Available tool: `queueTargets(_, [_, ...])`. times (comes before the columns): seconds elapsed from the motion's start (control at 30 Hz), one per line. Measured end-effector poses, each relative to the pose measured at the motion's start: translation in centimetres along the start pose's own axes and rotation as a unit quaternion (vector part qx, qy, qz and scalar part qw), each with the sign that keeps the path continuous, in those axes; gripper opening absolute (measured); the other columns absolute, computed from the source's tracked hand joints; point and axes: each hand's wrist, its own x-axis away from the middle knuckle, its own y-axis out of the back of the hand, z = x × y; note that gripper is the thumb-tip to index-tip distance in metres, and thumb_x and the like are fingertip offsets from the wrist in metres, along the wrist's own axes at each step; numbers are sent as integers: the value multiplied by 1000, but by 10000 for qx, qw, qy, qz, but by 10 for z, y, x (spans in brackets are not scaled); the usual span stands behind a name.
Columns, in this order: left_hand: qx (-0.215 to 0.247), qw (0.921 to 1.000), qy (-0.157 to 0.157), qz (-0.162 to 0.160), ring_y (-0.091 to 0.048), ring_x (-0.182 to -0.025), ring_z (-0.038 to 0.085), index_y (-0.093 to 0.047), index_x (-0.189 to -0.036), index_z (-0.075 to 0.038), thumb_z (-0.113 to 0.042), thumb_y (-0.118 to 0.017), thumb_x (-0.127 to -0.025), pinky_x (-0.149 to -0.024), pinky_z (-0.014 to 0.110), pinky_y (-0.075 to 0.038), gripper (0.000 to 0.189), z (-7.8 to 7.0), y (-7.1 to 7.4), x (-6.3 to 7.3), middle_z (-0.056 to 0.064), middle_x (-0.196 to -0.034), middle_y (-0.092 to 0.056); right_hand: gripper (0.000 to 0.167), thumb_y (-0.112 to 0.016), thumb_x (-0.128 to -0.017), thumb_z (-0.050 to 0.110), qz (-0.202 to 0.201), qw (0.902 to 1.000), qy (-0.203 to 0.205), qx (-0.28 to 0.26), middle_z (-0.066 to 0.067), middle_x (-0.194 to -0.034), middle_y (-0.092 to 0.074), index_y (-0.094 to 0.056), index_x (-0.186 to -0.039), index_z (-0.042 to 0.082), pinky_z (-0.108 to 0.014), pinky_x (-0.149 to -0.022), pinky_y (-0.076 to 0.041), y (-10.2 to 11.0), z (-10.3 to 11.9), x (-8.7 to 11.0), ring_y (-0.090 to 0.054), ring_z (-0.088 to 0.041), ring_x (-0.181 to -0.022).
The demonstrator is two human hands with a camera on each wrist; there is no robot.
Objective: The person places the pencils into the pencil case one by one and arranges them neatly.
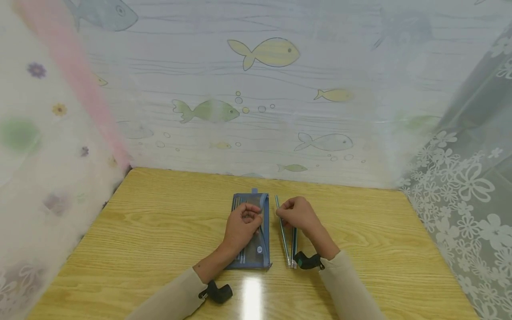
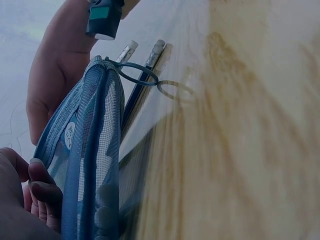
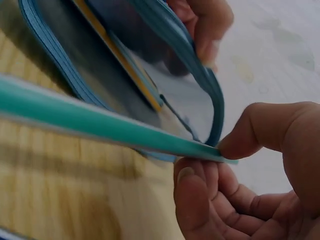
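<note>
A blue mesh pencil pouch (image 1: 267, 244) lies lengthwise on the table, its zipped side gaping. My left hand (image 1: 238, 229) is over it, thumb and fingertips pinching the edge of the opening. Through the mesh several pencils show, among them a yellow one (image 3: 127, 65). Just right of the pouch, my right hand (image 1: 300, 215) pinches a teal-and-white pencil (image 3: 110, 125) between thumb and fingers near its far end. That pencil slants back toward me, its eraser end low by the table. A dark pencil (image 1: 294, 244) lies beside it, partly beneath my right wrist.
The wood-grain table (image 1: 160, 231) meets a fish-patterned sheet (image 1: 216, 146) at the back. A floral lace curtain (image 1: 460, 213) hangs along the right edge. A blue ring loop (image 2: 137, 75) sticks out from the pouch's near corner.
</note>
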Motion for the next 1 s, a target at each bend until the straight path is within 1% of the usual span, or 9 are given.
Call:
queueTargets(0.17, [19, 10000, -14, 3, -62, -58, 15, -69, -110, -3, -3, -70, -97, -55, 26, -55, 13, -2, 0, 0, 9, -87, -67, 15, -67, -94, 9, 62, 9993, -89, -371, -13, -78, -70, -73, -99, -5, -41, -66, -64, -7, 1, -1, -71, -25, -66])
queueTargets(0.4, [60, 10000, 18, -9, -62, -58, 15, -69, -110, -1, -3, -72, -97, -55, 25, -54, 14, -1, 1, 0, 10, -86, -68, 19, -66, -95, 9, 206, 9980, -201, -561, -14, -82, -71, -74, -104, -6, -42, -69, -64, -11, 1, -4, -71, -26, -69])
queueTargets(0.6, [49, 10000, 52, -21, -62, -58, 14, -69, -111, 0, -3, -71, -97, -55, 25, -55, 14, -2, 0, 1, 9, -86, -68, 23, -65, -96, 8, 300, 9956, -215, -859, -14, -83, -69, -72, -107, -11, -42, -69, -64, -14, 2, -3, -68, -22, -70])
queueTargets(0.77, [86, 10000, 20, -32, -61, -57, 14, -69, -109, -3, -2, -71, -97, -54, 25, -54, 13, -3, -1, 0, 8, -86, -68, 22, -63, -97, 6, 174, 9934, -340, -1083, -12, -84, -68, -72, -107, -11, -39, -68, -63, -16, 3, -5, -68, -21, -69])
queueTargets(0.87, [105, 9999, -4, -13, -61, -57, 15, -68, -110, -2, -2, -71, -97, -54, 25, -54, 13, -3, -1, 0, 9, -86, -67, 22, -62, -97, 6, 95, 9923, -358, -1181, -13, -83, -68, -72, -108, -12, -38, -67, -63, -18, 2, -6, -68, -21, -68])
queueTargets(1.0, [127, 9999, 11, 12, -61, -57, 15, -68, -111, -1, -2, -71, -97, -54, 25, -54, 14, -3, -2, 0, 9, -86, -67, 22, -62, -97, 5, 121, 9923, -323, -1192, -14, -80, -69, -72, -107, -12, -36, -65, -63, -21, 0, -7, -67, -20, -65])
